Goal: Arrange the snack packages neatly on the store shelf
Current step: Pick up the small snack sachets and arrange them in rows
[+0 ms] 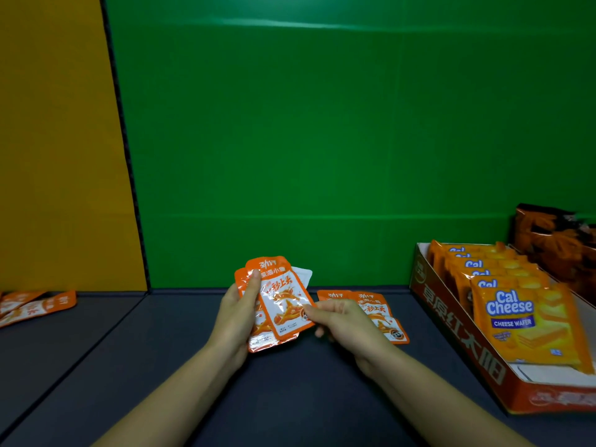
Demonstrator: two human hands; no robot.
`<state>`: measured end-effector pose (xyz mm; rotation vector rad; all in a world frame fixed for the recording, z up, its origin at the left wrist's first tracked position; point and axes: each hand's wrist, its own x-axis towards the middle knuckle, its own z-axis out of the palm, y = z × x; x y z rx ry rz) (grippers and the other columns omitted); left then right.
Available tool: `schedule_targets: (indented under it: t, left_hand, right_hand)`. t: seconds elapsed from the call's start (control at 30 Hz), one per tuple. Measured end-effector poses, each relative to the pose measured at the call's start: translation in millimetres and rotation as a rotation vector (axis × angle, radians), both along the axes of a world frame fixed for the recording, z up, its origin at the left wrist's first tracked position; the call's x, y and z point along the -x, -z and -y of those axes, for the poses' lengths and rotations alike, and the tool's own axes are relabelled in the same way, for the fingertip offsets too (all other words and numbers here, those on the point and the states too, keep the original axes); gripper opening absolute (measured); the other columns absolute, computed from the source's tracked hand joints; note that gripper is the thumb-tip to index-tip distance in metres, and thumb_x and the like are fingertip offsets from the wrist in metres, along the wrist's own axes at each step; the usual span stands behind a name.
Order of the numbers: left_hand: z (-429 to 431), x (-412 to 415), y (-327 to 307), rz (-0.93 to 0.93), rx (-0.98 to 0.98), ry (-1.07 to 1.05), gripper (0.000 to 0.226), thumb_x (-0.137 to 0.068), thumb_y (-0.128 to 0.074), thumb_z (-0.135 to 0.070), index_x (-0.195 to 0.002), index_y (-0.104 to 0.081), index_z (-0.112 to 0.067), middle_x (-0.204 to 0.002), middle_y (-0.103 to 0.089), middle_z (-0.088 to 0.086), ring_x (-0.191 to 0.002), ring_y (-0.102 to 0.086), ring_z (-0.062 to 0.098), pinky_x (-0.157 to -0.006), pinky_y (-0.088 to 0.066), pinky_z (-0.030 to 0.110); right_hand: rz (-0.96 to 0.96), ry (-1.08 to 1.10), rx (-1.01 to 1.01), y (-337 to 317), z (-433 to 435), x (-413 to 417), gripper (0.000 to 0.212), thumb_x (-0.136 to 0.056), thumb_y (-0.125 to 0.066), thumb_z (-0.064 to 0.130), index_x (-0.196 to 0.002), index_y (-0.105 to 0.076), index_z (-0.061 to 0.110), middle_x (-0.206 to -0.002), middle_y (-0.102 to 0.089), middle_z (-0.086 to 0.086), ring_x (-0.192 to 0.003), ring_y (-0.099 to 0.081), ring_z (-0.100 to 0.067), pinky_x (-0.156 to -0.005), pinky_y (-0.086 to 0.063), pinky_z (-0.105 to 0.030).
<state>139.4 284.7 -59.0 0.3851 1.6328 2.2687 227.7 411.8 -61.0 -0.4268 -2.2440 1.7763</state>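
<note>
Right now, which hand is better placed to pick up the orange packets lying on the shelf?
Probably the right hand. It hovers directly over the loose packets and only pinches the fanned stack at a corner, while the left hand carries that stack.

Operator body: two bare forearms, no sleeves in view. Left hand [237, 317] and right hand [343, 321] bare, no gloves, rings, watch or wristbands. Nails short, unpainted.

Green back panel [322, 140], orange panel [54, 140] left
</note>
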Motion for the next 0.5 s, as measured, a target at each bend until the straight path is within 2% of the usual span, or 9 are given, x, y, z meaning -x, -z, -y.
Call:
schedule_targets:
  t: [0.1,0.13,0.23,0.3,0.37,0.43,0.5]
  left_hand:
    - [3,3,0,0.018,0.009,-0.005,0.020,-0.095,-0.049,-0.030,-0.098,-0.056,-0.011,-0.084,-0.070,0.011,-0.054,-0.069,0.015,-0.050,-0.058,0.028]
    - [3,5,1,0.019,0.020,-0.015,0.019,-0.095,-0.049,-0.028,-0.099,-0.055,-0.011,-0.085,-0.069,0.011,-0.055,-0.068,0.015,-0.050,-0.058,0.028]
    - [6,14,1,0.009,0.012,-0.106,0.015,-0.095,-0.049,-0.023,-0.092,-0.054,-0.010,-0.083,-0.066,0.012,-0.050,-0.066,0.012,-0.046,-0.056,0.025]
    - [11,23,-2,0.001,-0.023,-0.185,0.014,-0.096,-0.049,-0.022,-0.088,-0.053,-0.010,-0.081,-0.063,0.010,-0.044,-0.064,0.008,-0.044,-0.054,0.022]
    - [19,32,-6,0.002,-0.038,-0.243,0.013,-0.096,-0.049,-0.023,-0.095,-0.053,-0.010,-0.082,-0.062,0.008,-0.052,-0.065,0.012,-0.050,-0.055,0.025]
    - [27,37,-8,0.020,-0.043,-0.263,0.014,-0.096,-0.049,-0.025,-0.098,-0.051,-0.011,-0.082,-0.062,0.006,-0.064,-0.062,0.018,-0.059,-0.052,0.031]
    - [31,38,-8,0.034,-0.040,-0.261,0.014,-0.096,-0.048,-0.026,-0.090,-0.050,-0.014,-0.081,-0.062,0.005,-0.066,-0.060,0.019,-0.058,-0.050,0.032]
  right_hand:
    - [-0.091,0.040,0.075,-1,-2,-3,0.022,-0.093,-0.056,0.020,-0.077,-0.071,0.014,-0.051,-0.063,0.014,-0.045,-0.049,0.004,-0.043,-0.034,-0.004]
    - [-0.126,0.057,0.096,-1,-3,-3,0.023,-0.092,-0.056,0.019,-0.075,-0.071,0.013,-0.050,-0.064,0.014,-0.048,-0.053,0.004,-0.044,-0.036,-0.005]
    - [-0.211,0.177,0.048,-4,-9,-3,0.024,-0.091,-0.058,0.020,-0.072,-0.074,0.015,-0.067,-0.072,0.010,-0.070,-0.064,-0.008,-0.065,-0.047,-0.020]
    - [-0.221,0.295,-0.024,-3,-19,-2,0.027,-0.089,-0.060,0.021,-0.067,-0.073,0.018,-0.069,-0.073,0.007,-0.075,-0.068,-0.017,-0.075,-0.051,-0.030]
    - [-0.177,0.374,-0.124,-1,-26,-2,0.028,-0.088,-0.061,0.025,-0.063,-0.072,0.019,-0.073,-0.075,0.001,-0.078,-0.070,-0.024,-0.079,-0.053,-0.038]
    - [-0.088,0.401,-0.240,0,-28,-4,0.028,-0.087,-0.060,0.029,-0.064,-0.072,0.018,-0.071,-0.073,0.002,-0.075,-0.069,-0.020,-0.075,-0.052,-0.036]
    - [0.034,0.404,-0.398,0,-21,-6,0.030,-0.088,-0.057,0.034,-0.068,-0.073,0.016,-0.064,-0.067,0.007,-0.066,-0.062,-0.011,-0.063,-0.045,-0.027]
